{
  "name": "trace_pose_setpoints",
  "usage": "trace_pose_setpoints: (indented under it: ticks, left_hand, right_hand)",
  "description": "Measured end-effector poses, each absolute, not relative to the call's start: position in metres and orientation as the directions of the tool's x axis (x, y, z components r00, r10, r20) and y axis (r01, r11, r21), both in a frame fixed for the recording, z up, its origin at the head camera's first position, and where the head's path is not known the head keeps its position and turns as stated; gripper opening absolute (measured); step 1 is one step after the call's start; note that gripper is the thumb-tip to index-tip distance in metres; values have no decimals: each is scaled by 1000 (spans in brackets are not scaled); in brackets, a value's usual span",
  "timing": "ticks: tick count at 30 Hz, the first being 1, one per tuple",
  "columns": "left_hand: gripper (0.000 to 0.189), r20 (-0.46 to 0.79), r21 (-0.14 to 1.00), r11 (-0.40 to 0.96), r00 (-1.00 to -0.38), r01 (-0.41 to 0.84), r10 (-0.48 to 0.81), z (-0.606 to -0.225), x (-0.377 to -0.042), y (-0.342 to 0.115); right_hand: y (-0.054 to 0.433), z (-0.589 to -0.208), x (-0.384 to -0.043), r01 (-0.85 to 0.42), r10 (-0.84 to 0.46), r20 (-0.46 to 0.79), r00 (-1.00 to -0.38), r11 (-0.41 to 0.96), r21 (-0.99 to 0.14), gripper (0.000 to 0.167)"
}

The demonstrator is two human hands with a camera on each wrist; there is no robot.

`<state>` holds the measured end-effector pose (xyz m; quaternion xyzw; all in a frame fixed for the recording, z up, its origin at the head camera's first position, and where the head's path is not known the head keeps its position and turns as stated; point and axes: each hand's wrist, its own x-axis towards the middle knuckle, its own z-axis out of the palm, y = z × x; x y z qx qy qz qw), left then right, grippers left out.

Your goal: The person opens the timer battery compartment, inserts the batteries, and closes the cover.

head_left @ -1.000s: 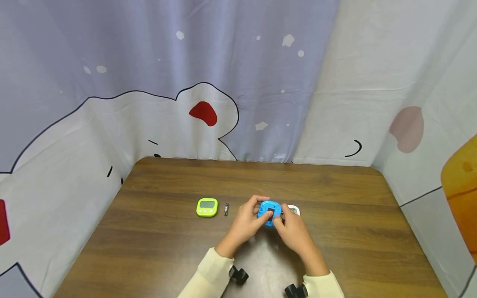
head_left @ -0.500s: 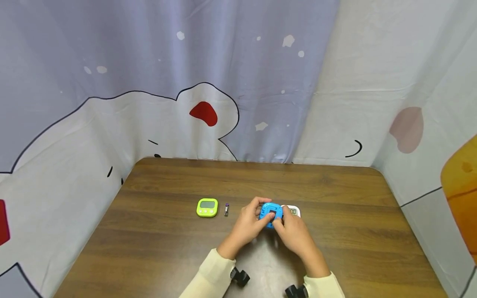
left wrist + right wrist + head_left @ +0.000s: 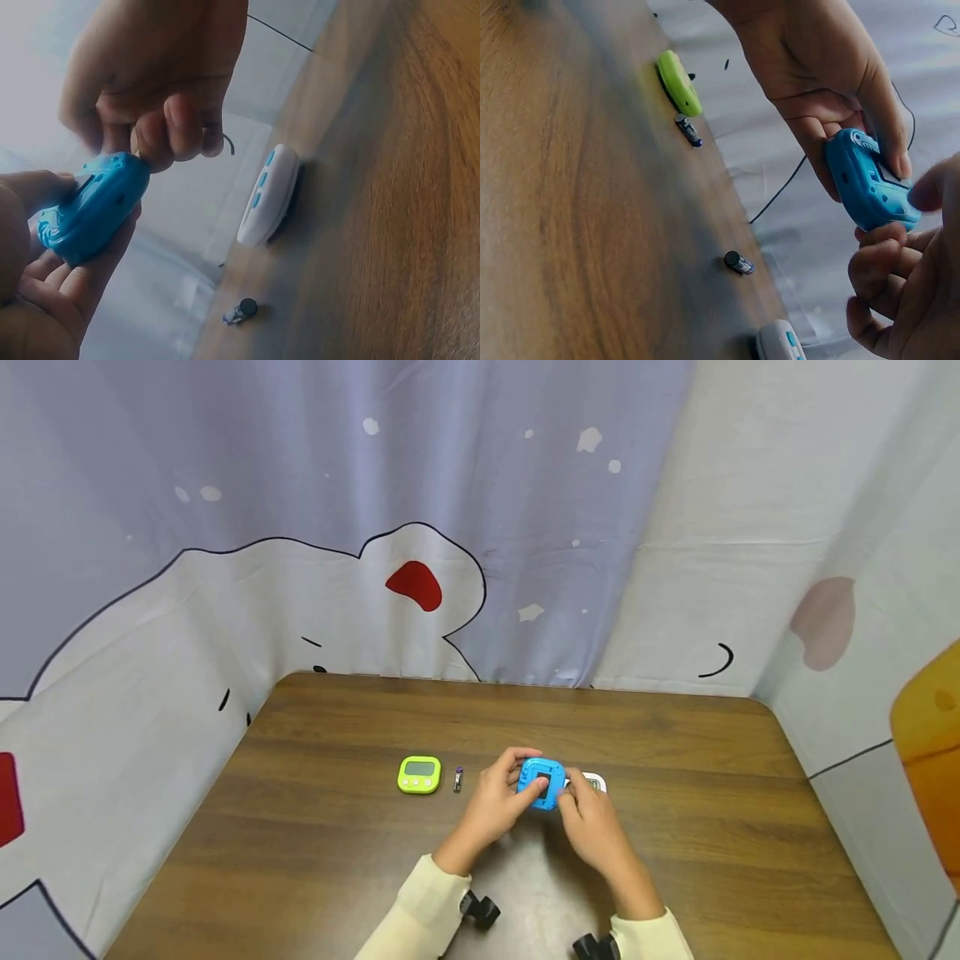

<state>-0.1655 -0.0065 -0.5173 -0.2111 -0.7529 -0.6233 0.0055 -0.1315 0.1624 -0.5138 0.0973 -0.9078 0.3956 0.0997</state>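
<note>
My left hand [image 3: 491, 797] holds a blue digital timer [image 3: 551, 766], its thumb lying across the dark rectangle on the timer's back. At the timer's right edge, the right hand [image 3: 596, 827] pinches the rim with thumb and forefinger; in the right wrist view its thumb [image 3: 934, 184] is blurred and its other fingers are curled below. Both hands keep the timer above the table. Behind the right hand lies a white timer [image 3: 596, 780], partly hidden in the head view. Its blue buttons show in the left wrist view, where a small battery [image 3: 240, 311] lies near it.
A lime-green timer [image 3: 419, 774] lies on the brown wooden table [image 3: 337, 860], left of the hands, with a battery [image 3: 457, 779] beside it. The right wrist view shows a second battery [image 3: 739, 262] nearer the white timer. A printed curtain [image 3: 525, 527] stands behind the table.
The blue timer has shifted slightly up and left with both hands. My right thumb has moved from its lower back to the right edge, uncovering more of its back. The head view has tilted slightly.
</note>
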Motion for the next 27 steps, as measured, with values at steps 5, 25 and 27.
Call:
trace_pose_setpoints:
  ticks: [5,25,27]
  left_hand:
    - [39,291,936,105,-904,337,314,-518,-166,-9]
    - [38,255,914,213,-896,346,364,-520,-163,-5]
    - [38,268,902,230,-892,365,364,-519,-164,-5]
  right_hand:
    - [164,-515,-133,-278,-136,252,-958,658,-700,31]
    - [165,-516,-130,-200,-135,149,-980,740,-643,37]
    - [164,-516,-130,-197,-126,155,-980,738,-645,38]
